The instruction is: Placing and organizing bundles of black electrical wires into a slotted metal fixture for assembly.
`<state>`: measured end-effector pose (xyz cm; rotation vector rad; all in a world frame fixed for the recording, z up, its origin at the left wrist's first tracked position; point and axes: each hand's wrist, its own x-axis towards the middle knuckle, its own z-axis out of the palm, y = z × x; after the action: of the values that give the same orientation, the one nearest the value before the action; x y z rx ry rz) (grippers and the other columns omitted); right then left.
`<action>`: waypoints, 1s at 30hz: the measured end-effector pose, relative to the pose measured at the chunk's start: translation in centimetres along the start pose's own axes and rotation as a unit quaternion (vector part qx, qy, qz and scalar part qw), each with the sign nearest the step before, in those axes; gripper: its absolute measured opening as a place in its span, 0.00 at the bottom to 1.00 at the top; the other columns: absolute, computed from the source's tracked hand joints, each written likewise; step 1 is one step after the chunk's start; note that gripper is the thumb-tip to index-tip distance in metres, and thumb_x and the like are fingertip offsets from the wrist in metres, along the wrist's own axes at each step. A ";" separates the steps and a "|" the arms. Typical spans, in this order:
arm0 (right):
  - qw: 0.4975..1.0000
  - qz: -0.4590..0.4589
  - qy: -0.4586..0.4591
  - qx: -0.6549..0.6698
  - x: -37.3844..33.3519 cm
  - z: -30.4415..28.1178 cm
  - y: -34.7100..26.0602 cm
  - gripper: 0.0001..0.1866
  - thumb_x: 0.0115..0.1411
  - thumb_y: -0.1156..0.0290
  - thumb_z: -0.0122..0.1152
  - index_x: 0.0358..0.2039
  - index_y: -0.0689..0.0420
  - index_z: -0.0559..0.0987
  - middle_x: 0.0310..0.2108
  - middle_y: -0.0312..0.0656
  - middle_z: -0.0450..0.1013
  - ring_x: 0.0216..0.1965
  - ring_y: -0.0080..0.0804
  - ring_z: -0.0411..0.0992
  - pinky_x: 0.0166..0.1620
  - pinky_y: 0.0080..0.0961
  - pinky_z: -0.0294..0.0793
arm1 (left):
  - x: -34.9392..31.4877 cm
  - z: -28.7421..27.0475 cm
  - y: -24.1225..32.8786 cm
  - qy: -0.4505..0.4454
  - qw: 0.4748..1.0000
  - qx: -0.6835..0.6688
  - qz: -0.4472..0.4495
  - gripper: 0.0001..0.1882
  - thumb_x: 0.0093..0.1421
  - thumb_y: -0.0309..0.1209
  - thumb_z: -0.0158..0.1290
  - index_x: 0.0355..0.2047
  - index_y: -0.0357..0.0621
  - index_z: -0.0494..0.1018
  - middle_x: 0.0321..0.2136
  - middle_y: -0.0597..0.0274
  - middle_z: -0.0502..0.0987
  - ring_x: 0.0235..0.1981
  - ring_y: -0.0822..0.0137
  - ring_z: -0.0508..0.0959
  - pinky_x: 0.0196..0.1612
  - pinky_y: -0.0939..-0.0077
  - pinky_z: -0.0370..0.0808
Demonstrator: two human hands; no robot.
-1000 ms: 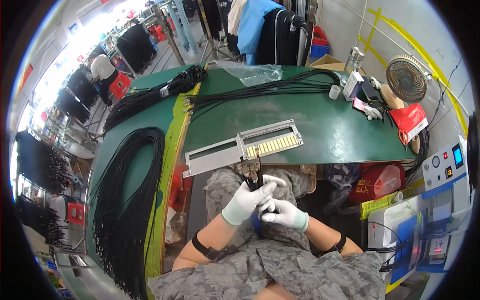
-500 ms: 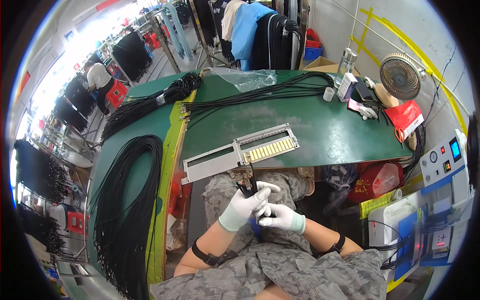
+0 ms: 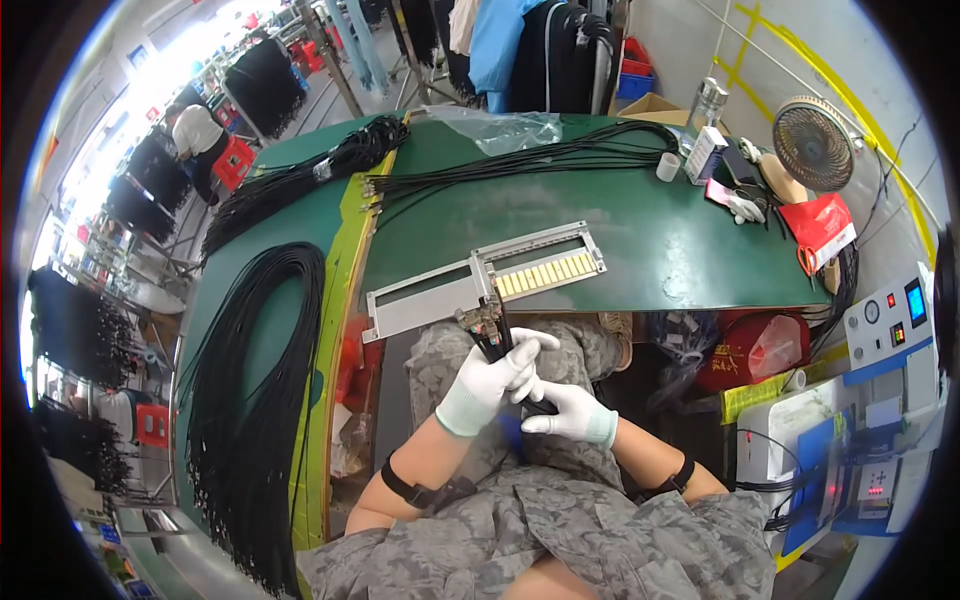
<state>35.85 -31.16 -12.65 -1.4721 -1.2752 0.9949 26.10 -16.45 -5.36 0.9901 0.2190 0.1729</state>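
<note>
1. Currently, the left hand is clenching black cables over the lap.
2. They are slanting far-left toward the frame, plugs nearer this hand.
3. The right hand is pinching their near-right end.

desk fan and oddments by the wall
a red packet lies near the fan, orange scissors at its edge; a white cup sits beside a white box.
</note>
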 end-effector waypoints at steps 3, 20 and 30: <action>1.000 -0.009 0.017 -0.025 -0.2 -0.2 0.3 0.27 0.53 0.55 0.67 0.48 0.56 0.72 0.38 0.45 0.75 0.42 0.40 0.76 0.46 0.31 0.73 | 0.2 -0.5 -0.1 -0.007 1.000 -0.004 0.003 0.17 0.66 0.35 0.46 0.44 0.29 0.70 0.12 0.73 0.58 0.12 0.77 0.62 0.25 0.75 0.72; 0.993 0.001 0.016 -0.116 0.1 0.4 0.9 0.31 0.50 0.51 0.67 0.51 0.53 0.71 0.42 0.47 0.75 0.44 0.46 0.74 0.46 0.34 0.72 | -0.4 -1.0 -0.5 0.006 1.000 -0.007 0.015 0.17 0.67 0.35 0.44 0.43 0.29 0.71 0.12 0.73 0.58 0.13 0.76 0.63 0.26 0.74 0.73; 0.984 0.013 0.038 -0.174 -0.3 0.4 1.3 0.28 0.52 0.55 0.65 0.52 0.51 0.72 0.43 0.46 0.75 0.44 0.43 0.74 0.47 0.33 0.73 | -0.4 -1.6 -0.7 0.018 0.999 -0.033 0.033 0.17 0.67 0.35 0.46 0.42 0.29 0.71 0.12 0.73 0.59 0.12 0.77 0.62 0.26 0.75 0.71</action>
<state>35.74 -31.41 -14.02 -1.7778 -1.4287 0.7481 25.30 -15.60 -6.74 0.9289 0.2121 0.2563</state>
